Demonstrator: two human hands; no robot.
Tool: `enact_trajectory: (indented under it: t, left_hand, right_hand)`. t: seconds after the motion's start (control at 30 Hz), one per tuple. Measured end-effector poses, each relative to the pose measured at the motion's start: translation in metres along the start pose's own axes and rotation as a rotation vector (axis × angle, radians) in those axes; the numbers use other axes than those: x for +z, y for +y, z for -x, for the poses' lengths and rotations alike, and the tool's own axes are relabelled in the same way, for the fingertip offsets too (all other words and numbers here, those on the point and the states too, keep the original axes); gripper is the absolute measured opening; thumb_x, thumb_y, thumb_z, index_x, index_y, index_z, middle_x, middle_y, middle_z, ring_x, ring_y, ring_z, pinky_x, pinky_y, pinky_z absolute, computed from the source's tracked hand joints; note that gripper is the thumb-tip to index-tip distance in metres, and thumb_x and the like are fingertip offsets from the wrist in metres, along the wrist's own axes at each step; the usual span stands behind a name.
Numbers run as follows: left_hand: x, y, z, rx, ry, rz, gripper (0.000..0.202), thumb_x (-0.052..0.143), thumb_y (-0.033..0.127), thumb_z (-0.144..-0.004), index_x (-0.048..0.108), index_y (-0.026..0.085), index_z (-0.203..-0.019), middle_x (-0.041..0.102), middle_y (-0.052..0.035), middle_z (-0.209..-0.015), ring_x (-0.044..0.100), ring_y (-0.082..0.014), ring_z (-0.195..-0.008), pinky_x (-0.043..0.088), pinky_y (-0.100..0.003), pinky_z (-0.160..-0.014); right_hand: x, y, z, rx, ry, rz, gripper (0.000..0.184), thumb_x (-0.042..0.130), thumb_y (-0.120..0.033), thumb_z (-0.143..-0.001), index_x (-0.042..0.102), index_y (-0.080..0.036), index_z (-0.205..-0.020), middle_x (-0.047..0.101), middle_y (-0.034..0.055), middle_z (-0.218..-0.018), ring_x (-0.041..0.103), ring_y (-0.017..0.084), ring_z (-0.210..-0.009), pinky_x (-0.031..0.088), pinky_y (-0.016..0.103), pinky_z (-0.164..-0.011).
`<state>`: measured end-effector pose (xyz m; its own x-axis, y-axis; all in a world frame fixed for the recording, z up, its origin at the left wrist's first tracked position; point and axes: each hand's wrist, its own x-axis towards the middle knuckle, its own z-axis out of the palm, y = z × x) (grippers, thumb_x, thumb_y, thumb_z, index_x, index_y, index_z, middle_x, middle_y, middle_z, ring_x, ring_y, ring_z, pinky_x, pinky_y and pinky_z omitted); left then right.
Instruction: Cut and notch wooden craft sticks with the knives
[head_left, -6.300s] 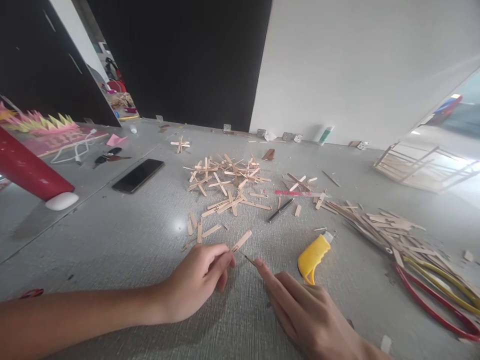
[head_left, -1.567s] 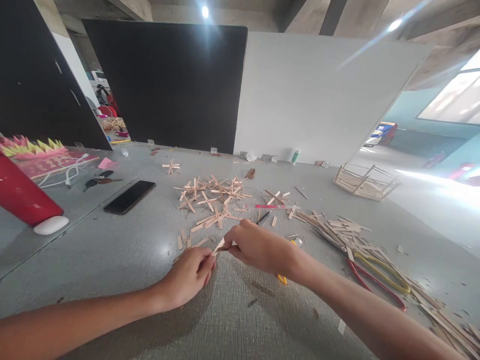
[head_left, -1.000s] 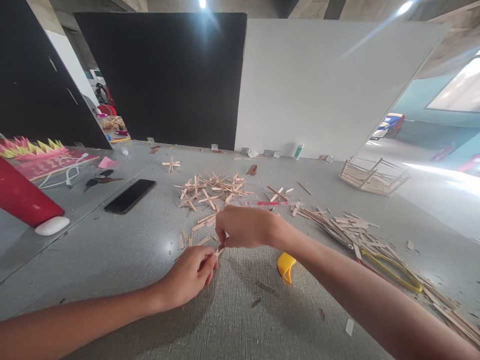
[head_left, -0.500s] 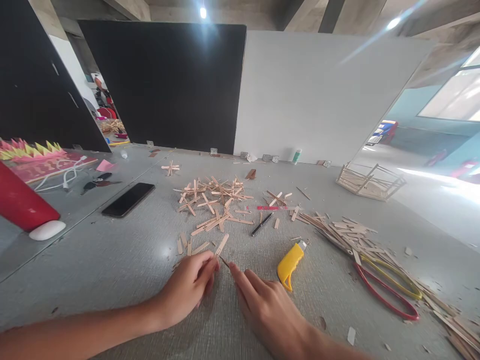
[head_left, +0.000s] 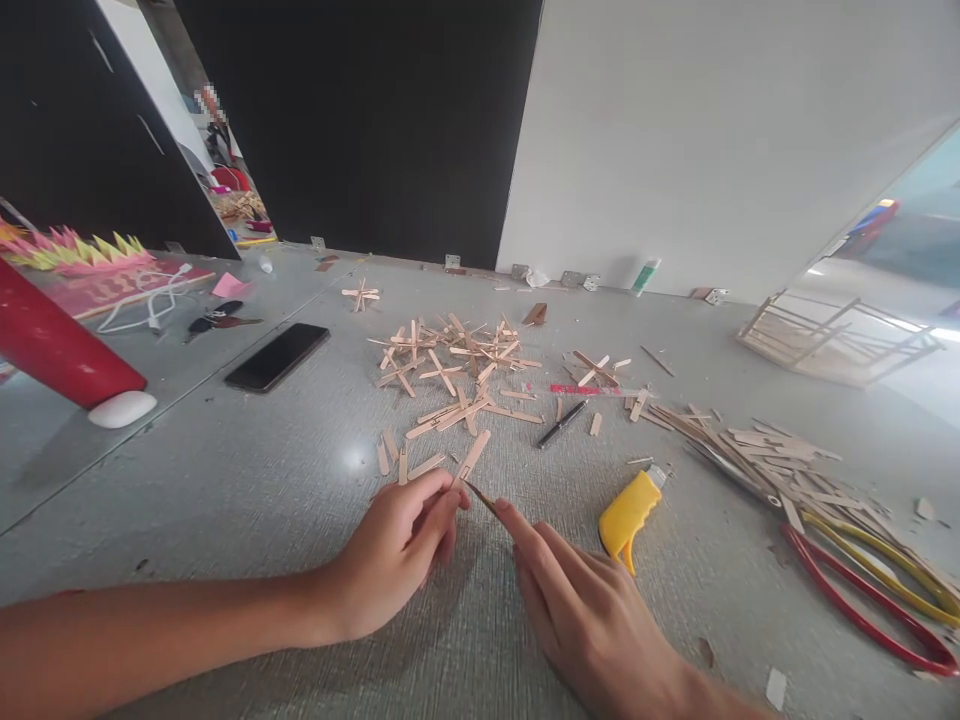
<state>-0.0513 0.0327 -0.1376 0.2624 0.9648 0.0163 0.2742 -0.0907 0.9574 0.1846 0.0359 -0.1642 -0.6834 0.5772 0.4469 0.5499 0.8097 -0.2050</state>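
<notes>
My left hand [head_left: 397,540] is closed round the lower end of a wooden craft stick [head_left: 475,454], which points up and away and has a small slot cut near the fingers. My right hand [head_left: 589,600] grips a thin, dark pointed blade [head_left: 481,496]; its handle is hidden by the fingers. The blade's tip is close to the slot, but I cannot tell if it touches. Short stick pieces [head_left: 426,467] lie just beyond my left hand. To the right of my right hand is a yellow utility knife [head_left: 628,512].
Crossed sticks [head_left: 439,372] are heaped mid-table, with a black pen [head_left: 562,424] beside them. Large scissors [head_left: 862,590] and loose sticks [head_left: 780,455] lie right, near a stick frame [head_left: 832,340]. A phone [head_left: 278,357] and a red cylinder [head_left: 67,345] are left.
The view has tilted downward and shifted, so the table's things sit higher and further right. More of the blade shows between my hands. Both hands keep their hold.
</notes>
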Motion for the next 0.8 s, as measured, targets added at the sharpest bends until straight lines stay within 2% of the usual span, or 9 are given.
enact_trajectory:
  t: [0.13,0.33,0.57,0.7,0.8]
  left_hand:
    - [-0.0005,-0.0001,0.0018,-0.009,-0.016,0.018,0.040,0.035,0.048,-0.112,0.058,0.019,-0.100,0.048,0.0074,-0.058,0.044,-0.0090,-0.045,0.038,-0.022,-0.050]
    - [-0.0004,0.0007,0.0011,0.004,-0.010,0.014,0.040,0.036,0.048,-0.112,0.059,0.018,-0.099,0.049,0.0075,-0.059,0.043,-0.0084,-0.046,0.038,-0.022,-0.051]
    - [0.0001,-0.0007,0.0018,-0.007,-0.002,0.037,0.038,0.037,0.050,-0.111,0.059,0.019,-0.104,0.050,0.0073,-0.061,0.042,-0.0089,-0.047,0.036,-0.022,-0.048]
    - [0.0006,-0.0011,0.0016,-0.018,-0.005,0.019,0.038,0.038,0.050,-0.111,0.056,0.020,-0.096,0.050,0.0074,-0.059,0.043,-0.0091,-0.047,0.036,-0.022,-0.048]
    - [0.0014,-0.0021,0.0010,-0.019,0.009,0.034,0.034,0.040,0.051,-0.110,0.055,0.020,-0.109,0.053,0.0074,-0.061,0.045,-0.0096,-0.048,0.037,-0.022,-0.049]
  right_hand:
    - [-0.0005,0.0003,-0.0019,-0.019,0.088,-0.009,0.055,0.036,-0.006,-0.105,0.028,-0.010,-0.159,0.072,0.0093,-0.092,0.070,0.018,-0.065,0.057,0.028,-0.053]
    - [-0.0002,0.0006,-0.0020,-0.025,0.095,0.020,0.052,0.039,-0.004,-0.103,0.035,-0.006,-0.155,0.072,0.0117,-0.094,0.071,0.020,-0.068,0.055,0.030,-0.051]
    - [0.0023,0.0012,-0.0012,-0.027,0.058,0.002,0.050,0.038,-0.007,-0.106,0.034,-0.006,-0.156,0.071,0.0102,-0.092,0.069,0.019,-0.067,0.056,0.031,-0.052]
    - [0.0016,0.0007,-0.0011,-0.028,0.039,-0.001,0.050,0.037,-0.006,-0.106,0.034,-0.006,-0.156,0.069,0.0088,-0.089,0.068,0.019,-0.066,0.056,0.031,-0.053]
    - [0.0013,-0.0002,-0.0020,-0.033,0.040,0.009,0.049,0.035,-0.006,-0.106,0.034,-0.006,-0.155,0.069,0.0082,-0.088,0.067,0.019,-0.065,0.055,0.030,-0.052]
